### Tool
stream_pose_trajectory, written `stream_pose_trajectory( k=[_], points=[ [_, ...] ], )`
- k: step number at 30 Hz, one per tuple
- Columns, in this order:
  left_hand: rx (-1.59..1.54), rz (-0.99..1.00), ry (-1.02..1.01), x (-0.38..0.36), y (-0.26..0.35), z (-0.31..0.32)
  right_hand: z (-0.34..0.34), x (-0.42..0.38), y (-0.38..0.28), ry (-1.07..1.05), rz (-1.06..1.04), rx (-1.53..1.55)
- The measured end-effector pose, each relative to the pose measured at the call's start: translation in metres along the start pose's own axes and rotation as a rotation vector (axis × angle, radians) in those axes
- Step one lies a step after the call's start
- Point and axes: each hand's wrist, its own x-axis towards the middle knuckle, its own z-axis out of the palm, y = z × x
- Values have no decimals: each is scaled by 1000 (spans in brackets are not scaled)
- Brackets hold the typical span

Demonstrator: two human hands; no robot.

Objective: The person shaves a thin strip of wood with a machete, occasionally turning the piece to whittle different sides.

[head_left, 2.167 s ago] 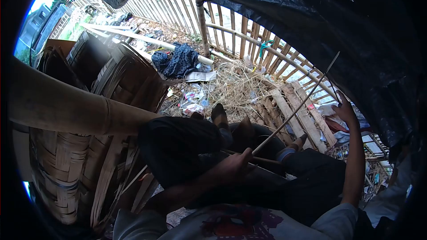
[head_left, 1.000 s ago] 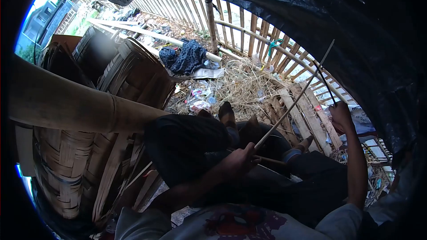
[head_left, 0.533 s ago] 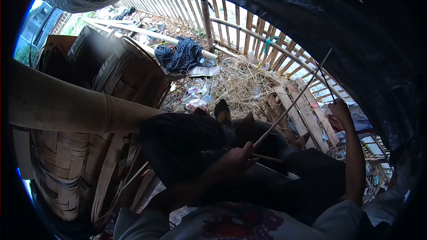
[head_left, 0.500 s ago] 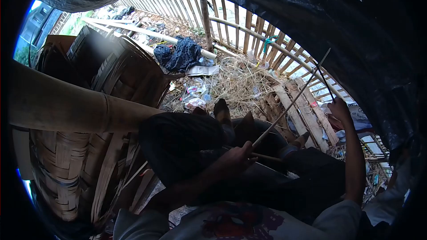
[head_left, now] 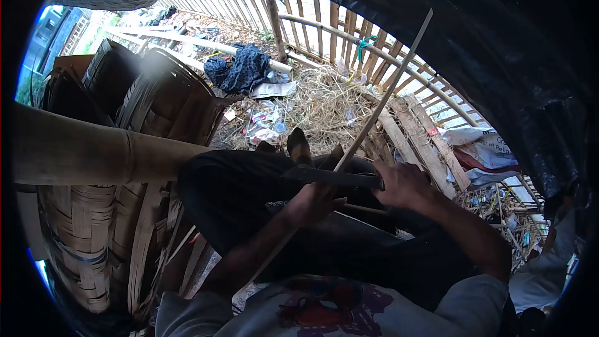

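Note:
My left hand [head_left: 312, 203] is closed around a long, thin bamboo strip [head_left: 393, 81], which slants from beside my lap up to the right. A knife [head_left: 334, 178] with a broad dark blade is in my right hand [head_left: 404, 186], its fingers wrapped round the handle. The blade lies across the strip just above my left hand; whether it cuts into the strip cannot be made out. Both hands are close together over my crossed, dark-trousered legs [head_left: 231, 190]. Another pale stick [head_left: 368, 209] lies under my hands, partly hidden by them.
A thick bamboo pole [head_left: 75, 143] runs across the left, with woven bamboo baskets [head_left: 87, 237] around it. Straw [head_left: 331, 109], wooden planks [head_left: 430, 137] and a black plastic bag [head_left: 243, 68] lie ahead. A slatted bamboo fence [head_left: 318, 25] stands behind; dark tarpaulin [head_left: 499, 56] hangs at right.
My right hand has come down and left with the knife, from far right to beside my left hand. The strip has slid through or shifted, its lower end now showing below my left hand.

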Motion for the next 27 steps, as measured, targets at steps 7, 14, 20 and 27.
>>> stream_pose_trajectory(
  k=[7, 14, 20, 27],
  points=[
    [-290, 211, 10, -1, 4, 3, 7, 10, 13, 133, -36, -94],
    [-237, 54, -125, -2, -6, 2, 5, 12, 19, 157, 39, -164],
    [-299, 63, -34, -10, -13, 7, 3, 13, 24, 144, 44, -208],
    [-462, -23, -135, -30, -10, 7, -41, 22, 138, 346, 548, -110]
  ],
)
